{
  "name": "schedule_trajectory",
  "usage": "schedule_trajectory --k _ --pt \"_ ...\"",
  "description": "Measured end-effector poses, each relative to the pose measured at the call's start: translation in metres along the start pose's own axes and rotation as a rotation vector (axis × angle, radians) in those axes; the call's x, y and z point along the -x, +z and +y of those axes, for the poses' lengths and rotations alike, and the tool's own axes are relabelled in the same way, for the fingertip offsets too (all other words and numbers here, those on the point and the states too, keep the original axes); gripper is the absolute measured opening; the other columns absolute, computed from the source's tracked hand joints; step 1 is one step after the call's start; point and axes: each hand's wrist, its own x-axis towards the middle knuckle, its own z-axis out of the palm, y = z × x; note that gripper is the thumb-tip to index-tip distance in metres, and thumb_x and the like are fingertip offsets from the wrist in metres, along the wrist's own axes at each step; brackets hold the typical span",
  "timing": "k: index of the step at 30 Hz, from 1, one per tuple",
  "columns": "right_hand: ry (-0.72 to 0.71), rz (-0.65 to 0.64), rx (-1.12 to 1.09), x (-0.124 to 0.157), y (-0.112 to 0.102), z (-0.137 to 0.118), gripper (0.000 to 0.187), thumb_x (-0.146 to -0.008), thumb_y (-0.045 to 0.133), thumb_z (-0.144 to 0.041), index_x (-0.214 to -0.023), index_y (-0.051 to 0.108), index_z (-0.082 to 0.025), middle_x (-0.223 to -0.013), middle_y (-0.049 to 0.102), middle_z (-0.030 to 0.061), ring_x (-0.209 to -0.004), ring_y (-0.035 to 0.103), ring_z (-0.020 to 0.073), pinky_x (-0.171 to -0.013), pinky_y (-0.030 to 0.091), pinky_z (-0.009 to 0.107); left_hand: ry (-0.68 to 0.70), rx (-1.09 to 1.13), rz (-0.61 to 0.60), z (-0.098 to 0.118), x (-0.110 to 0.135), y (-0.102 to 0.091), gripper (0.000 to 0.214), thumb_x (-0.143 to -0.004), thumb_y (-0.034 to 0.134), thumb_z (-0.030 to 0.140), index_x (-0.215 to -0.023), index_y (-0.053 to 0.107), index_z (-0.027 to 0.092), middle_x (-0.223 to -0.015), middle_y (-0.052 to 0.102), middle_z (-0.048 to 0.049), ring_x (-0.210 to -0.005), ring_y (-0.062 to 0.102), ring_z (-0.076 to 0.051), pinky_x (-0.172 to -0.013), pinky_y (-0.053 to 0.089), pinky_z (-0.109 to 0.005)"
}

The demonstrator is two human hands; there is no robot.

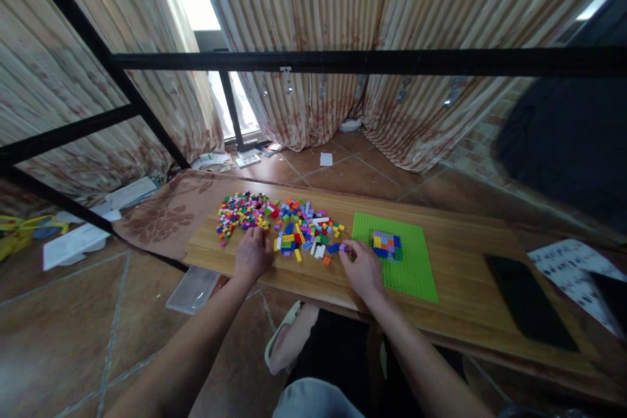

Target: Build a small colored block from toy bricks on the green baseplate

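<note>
My right hand (363, 269) pinches a small purple toy brick (343, 247) at the left edge of the green baseplate (415, 277). A low square block of multicoloured bricks (386, 245) sits on that plate, just beyond my right hand. A blue brick (333, 248) lies close to the right fingertips. My left hand (253, 255) rests with curled fingers at the near edge of a heap of tiny colourful pieces (240, 212); whatever its fingers hold is hidden. Between the hands spreads a pile of larger loose bricks (306, 228).
The bricks lie on a long wooden table (460, 241). A dark flat tablet-like thing (529, 300) lies toward its right end. A clear plastic tray (192, 290) is below the left front edge. A black metal bar (343, 62) crosses in front of the curtains (313, 6).
</note>
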Motion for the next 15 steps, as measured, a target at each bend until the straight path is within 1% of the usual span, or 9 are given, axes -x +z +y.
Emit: schedule_trajectory --k 3,6,12,15 --pt "-0.042 -0.018 0.136 0.0 0.001 0.002 0.021 -0.086 0.047 -0.028 -0.094 0.065 -0.021 -0.087 0.066 0.0067 -0.086 0.06 0.0222 -0.078 0.044 0.034 -0.003 0.001 -0.004 0.0 0.0 0.0 0.015 -0.086 0.047 0.023 -0.097 0.056 0.019 -0.102 0.06 -0.0087 -0.089 0.06 -0.021 -0.071 0.044 -0.03" --pt "-0.075 -0.053 0.217 0.0 0.001 0.001 0.02 -0.085 0.049 -0.026 -0.095 0.066 -0.021 -0.087 0.067 0.0067 -0.087 0.059 0.0227 -0.079 0.042 0.034 -0.005 -0.001 0.001 0.001 0.001 -0.001 0.015 -0.086 0.047 0.024 -0.097 0.056 0.019 -0.102 0.06 -0.0086 -0.088 0.06 -0.021 -0.072 0.044 -0.03" --pt "-0.065 -0.117 0.264 -0.002 0.0 -0.006 0.02 -0.085 0.052 -0.026 -0.098 0.066 -0.022 -0.091 0.069 0.0055 -0.09 0.059 0.0234 -0.079 0.038 0.035 -0.01 0.018 -0.001 0.002 0.001 -0.002 0.013 -0.086 0.046 0.024 -0.094 0.056 0.019 -0.1 0.06 -0.0086 -0.087 0.06 -0.021 -0.073 0.044 -0.03" --pt "-0.085 -0.158 0.262 -0.002 0.001 -0.012 0.021 -0.083 0.054 -0.026 -0.101 0.066 -0.023 -0.093 0.069 0.0049 -0.09 0.058 0.0238 -0.078 0.037 0.036 -0.011 0.015 -0.007 0.003 0.001 -0.003 0.013 -0.086 0.046 0.024 -0.094 0.056 0.018 -0.099 0.06 -0.009 -0.088 0.06 -0.021 -0.073 0.044 -0.03"
